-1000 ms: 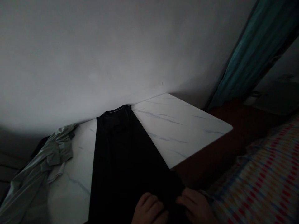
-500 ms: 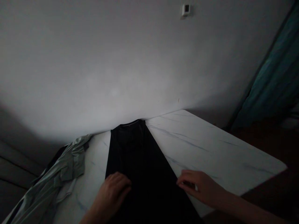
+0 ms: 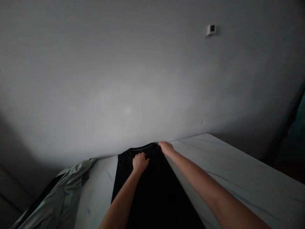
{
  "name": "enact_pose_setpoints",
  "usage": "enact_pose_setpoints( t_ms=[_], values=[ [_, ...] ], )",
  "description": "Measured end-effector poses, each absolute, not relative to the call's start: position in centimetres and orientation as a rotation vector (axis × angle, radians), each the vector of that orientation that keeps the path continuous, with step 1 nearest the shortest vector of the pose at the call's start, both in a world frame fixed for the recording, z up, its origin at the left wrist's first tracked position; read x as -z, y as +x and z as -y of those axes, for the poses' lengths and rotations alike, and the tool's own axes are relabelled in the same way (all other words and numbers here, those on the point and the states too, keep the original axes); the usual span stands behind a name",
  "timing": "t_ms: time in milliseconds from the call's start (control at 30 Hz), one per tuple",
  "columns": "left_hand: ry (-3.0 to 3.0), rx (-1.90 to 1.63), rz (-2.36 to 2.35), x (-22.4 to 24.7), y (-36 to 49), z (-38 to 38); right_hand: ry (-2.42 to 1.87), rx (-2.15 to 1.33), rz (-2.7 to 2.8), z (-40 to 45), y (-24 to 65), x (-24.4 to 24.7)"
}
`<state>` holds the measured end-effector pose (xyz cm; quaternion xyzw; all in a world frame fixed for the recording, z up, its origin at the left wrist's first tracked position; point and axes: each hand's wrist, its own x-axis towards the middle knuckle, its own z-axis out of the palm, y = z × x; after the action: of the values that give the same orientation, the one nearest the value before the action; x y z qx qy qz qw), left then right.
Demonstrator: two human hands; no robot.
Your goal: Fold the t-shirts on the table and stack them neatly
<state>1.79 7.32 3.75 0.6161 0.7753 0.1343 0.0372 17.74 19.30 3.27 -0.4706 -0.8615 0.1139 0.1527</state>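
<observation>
A black garment (image 3: pixel 162 190) lies lengthwise on a white table with bluish streaks, its neckline at the far edge by the wall. My left hand (image 3: pixel 140 161) is over the cloth just below the neckline, fingers curled; whether cloth is between them is hidden. At the garment's far right corner, my right hand (image 3: pixel 165 147) has its fingers closed on the black fabric.
Grey-green clothing (image 3: pixel 64 194) with dark cloth beside it is heaped on the table's left side. The white table (image 3: pixel 228 168) extends to the right. Behind it rises a pale wall (image 3: pixel 133 79) bearing a small white device (image 3: pixel 211 30).
Both hands have reached forward along the garment to its far end, and my right hand has taken hold of its far right corner. The camera view has tilted up and shifted left.
</observation>
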Motion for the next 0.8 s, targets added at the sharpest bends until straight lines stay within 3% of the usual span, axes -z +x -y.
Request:
enact_pose_setpoints(
  t_ms=[433, 667, 800],
  values=[
    [1.628, -0.649, -2.294, -2.6, -0.1, -11.0, -1.0, -0.412, 2.677, -27.4, 15.9, -1.3],
    [1.567, -0.781, -2.273, -2.6, -0.4, -10.3, -1.061, -0.416, 2.632, -27.6, 13.9, -0.8],
    [1.528, -0.666, -2.352, -1.9, -0.2, -9.7, -1.144, -0.348, 2.606, -26.7, 13.2, -0.1]
  ],
)
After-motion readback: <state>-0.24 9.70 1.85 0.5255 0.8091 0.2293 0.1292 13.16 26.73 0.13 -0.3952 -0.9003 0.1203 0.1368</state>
